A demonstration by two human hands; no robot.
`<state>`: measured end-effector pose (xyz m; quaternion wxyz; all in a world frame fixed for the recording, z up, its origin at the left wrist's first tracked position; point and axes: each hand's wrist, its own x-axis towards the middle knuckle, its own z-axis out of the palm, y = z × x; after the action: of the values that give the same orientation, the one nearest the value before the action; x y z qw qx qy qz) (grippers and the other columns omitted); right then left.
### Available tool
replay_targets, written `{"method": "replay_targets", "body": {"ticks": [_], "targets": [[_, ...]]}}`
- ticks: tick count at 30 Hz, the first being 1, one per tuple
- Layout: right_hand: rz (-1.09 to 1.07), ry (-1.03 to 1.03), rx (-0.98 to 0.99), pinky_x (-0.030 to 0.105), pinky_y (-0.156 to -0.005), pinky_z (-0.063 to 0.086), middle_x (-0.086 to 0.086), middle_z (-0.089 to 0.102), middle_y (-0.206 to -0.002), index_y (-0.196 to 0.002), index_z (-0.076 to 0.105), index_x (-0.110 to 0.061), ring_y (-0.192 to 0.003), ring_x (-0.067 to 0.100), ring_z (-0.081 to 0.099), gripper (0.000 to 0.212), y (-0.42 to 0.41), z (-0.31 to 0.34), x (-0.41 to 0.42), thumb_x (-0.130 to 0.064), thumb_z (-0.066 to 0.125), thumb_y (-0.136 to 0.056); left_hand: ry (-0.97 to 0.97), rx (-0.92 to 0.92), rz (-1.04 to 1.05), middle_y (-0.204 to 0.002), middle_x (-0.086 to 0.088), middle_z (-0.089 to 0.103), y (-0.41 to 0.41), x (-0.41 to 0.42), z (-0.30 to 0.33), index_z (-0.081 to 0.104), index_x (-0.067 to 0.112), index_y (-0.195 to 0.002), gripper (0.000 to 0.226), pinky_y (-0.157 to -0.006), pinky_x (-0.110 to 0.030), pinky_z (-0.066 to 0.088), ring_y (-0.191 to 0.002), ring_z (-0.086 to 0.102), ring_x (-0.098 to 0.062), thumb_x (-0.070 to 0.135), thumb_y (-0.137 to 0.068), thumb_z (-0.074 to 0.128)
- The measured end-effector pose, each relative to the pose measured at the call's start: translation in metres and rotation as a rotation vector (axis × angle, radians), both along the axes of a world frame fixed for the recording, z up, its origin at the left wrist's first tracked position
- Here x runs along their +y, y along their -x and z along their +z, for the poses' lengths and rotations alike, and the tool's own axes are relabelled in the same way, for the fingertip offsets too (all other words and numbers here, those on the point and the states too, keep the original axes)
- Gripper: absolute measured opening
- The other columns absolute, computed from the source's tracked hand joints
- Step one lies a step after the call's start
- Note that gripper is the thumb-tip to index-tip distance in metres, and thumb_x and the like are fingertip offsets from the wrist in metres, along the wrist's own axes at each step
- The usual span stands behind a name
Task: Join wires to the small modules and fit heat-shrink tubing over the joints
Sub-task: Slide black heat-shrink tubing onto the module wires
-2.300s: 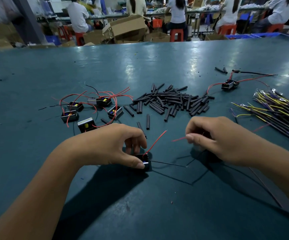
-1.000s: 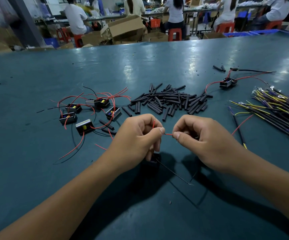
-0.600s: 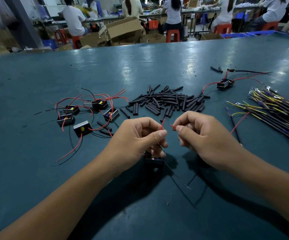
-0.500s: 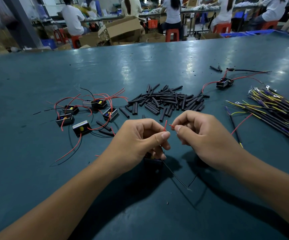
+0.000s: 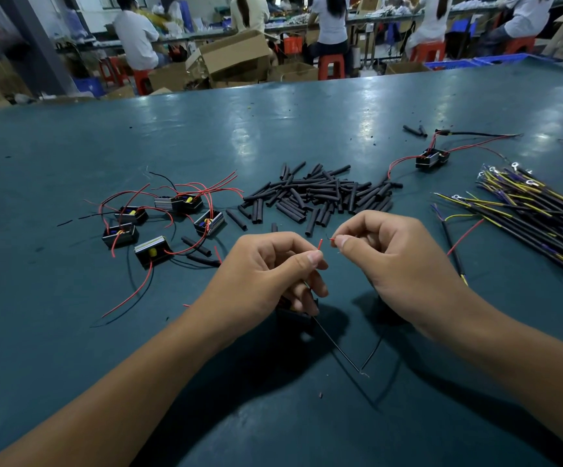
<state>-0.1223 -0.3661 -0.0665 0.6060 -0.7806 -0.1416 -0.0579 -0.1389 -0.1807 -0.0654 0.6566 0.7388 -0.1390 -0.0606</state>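
Observation:
My left hand (image 5: pixel 266 267) pinches the tip of a red wire (image 5: pixel 320 245) between thumb and forefinger. Under its lower fingers hangs a small black module (image 5: pixel 295 315), mostly hidden, with a thin black lead (image 5: pixel 337 348) trailing to the table. My right hand (image 5: pixel 391 257) pinches another red wire end (image 5: pixel 332 238) just to the right; the two tips are a small gap apart. A pile of black heat-shrink tubes (image 5: pixel 320 193) lies beyond my hands.
Several black modules with red leads (image 5: pixel 162 220) lie at the left. One wired module (image 5: pixel 431 160) sits at the far right, next to a bundle of black and yellow wires with ring terminals (image 5: pixel 536 214). People sit at benches behind the green table (image 5: pixel 71 332).
My hands rose off the table and came together. The left hand lifted the module and took its red wire tip; the two red ends have drawn close, now slightly apart.

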Motion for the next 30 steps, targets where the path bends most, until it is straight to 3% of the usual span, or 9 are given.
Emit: {"method": "replay_targets", "body": {"ticks": [9, 20, 30], "targets": [[0.073, -0.013, -0.036, 0.021, -0.046, 0.027, 0.006, 0.047, -0.059, -0.082, 0.069, -0.015, -0.054, 0.015, 0.034, 0.012, 0.0043, 0.0007, 0.0035, -0.014, 0.066, -0.093, 0.002, 0.003, 0.015, -0.069, -0.015, 0.072, -0.0005, -0.0012, 0.0007, 0.064, -0.007, -0.089, 0.023, -0.052, -0.026, 0.051, -0.05, 0.065, -0.022, 0.015, -0.097, 0.059], [0.047, -0.101, -0.016, 0.011, -0.041, 0.024, -0.009, 0.041, -0.049, -0.083, 0.069, -0.008, -0.041, 0.002, 0.028, 0.011, 0.0029, -0.0002, 0.0043, -0.011, 0.066, -0.093, 0.03, 0.028, 0.016, -0.067, -0.015, 0.071, 0.0002, -0.0037, -0.0001, 0.062, -0.002, -0.092, 0.014, -0.05, -0.026, 0.049, -0.048, 0.065, -0.024, 0.01, -0.099, 0.057], [0.059, -0.072, -0.04, 0.01, -0.042, 0.024, -0.003, 0.039, -0.051, -0.08, 0.073, -0.01, -0.042, 0.002, 0.028, 0.011, 0.0052, 0.003, 0.0038, -0.013, 0.069, -0.091, 0.034, 0.009, 0.006, -0.069, -0.015, 0.072, 0.0008, -0.0049, -0.0009, 0.064, 0.003, -0.09, 0.014, -0.052, -0.028, 0.051, -0.049, 0.066, -0.024, 0.011, -0.099, 0.057]]}}
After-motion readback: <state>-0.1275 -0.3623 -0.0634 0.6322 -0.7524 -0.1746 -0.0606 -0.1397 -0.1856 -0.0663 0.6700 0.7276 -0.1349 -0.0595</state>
